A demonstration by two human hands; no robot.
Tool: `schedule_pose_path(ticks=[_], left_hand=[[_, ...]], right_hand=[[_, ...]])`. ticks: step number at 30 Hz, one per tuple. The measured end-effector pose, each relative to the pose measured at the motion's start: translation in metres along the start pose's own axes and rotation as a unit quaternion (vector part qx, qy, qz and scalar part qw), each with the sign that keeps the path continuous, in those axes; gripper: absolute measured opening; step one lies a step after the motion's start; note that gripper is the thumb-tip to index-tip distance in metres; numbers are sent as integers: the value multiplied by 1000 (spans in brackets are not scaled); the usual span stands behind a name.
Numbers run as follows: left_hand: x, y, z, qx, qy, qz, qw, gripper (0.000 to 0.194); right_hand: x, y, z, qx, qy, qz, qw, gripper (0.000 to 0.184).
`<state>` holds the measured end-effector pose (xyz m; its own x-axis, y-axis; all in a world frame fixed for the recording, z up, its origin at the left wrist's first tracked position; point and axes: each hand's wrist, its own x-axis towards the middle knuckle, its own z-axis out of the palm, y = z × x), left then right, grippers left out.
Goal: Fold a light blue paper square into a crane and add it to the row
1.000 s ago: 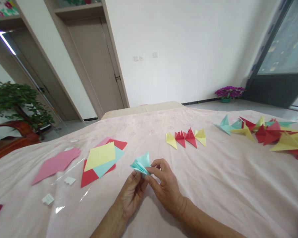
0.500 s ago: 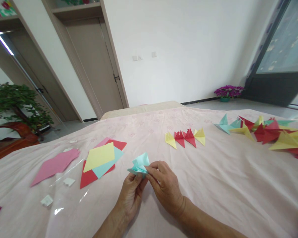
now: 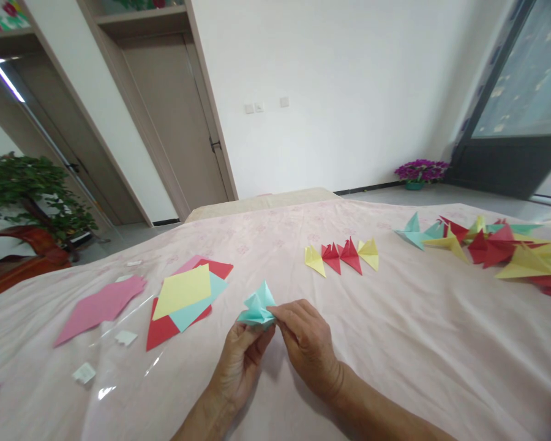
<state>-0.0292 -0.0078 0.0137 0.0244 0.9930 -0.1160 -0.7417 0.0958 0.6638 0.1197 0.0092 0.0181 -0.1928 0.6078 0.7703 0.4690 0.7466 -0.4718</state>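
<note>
A partly folded turquoise paper piece (image 3: 257, 304) is pinched between both my hands just above the pink tablecloth (image 3: 395, 343). My left hand (image 3: 241, 361) grips its lower left side with fingers closed. From the right, my right hand (image 3: 305, 346) pinches its lower right corner between thumb and forefinger. To the left of my hands lies a stack of flat paper sheets (image 3: 183, 294): yellow on top, turquoise and red beneath.
A row of folded yellow and red paper pieces (image 3: 342, 256) sits beyond my hands. A larger heap of folded pieces (image 3: 496, 248) lies at the right edge. Pink sheets (image 3: 98, 306), clear plastic wrap and small white scraps lie at the left. A potted plant (image 3: 32, 190) stands beyond the table.
The turquoise piece has been turned and pressed tighter between my fingers; its point now stands more upright. My hands have stayed in nearly the same place.
</note>
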Motion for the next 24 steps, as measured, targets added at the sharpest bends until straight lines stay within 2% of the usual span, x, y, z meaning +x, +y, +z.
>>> schedule_pose_path(ticks=[5,9,11,14,17,24], left_hand=[[6,14,-8,0,-16,-61,998,16],[14,24,-13,80,-24,-114,990,42],[16,27,-14,127,-16,-126,984,47],[17,28,-15,180,-33,-101,978,37],[17,27,-15,191,-48,-80,977,28],[20,28,-14,173,-15,-72,982,32]], right_hand=[[-2,7,-2,26,5,-21,999,31],[-3,10,-3,45,-25,-53,997,36],[-3,12,-3,53,-53,-69,995,36],[-2,13,-2,63,-87,-87,990,36],[0,13,-2,70,-99,-102,987,35],[2,13,-4,74,-109,-101,986,35]])
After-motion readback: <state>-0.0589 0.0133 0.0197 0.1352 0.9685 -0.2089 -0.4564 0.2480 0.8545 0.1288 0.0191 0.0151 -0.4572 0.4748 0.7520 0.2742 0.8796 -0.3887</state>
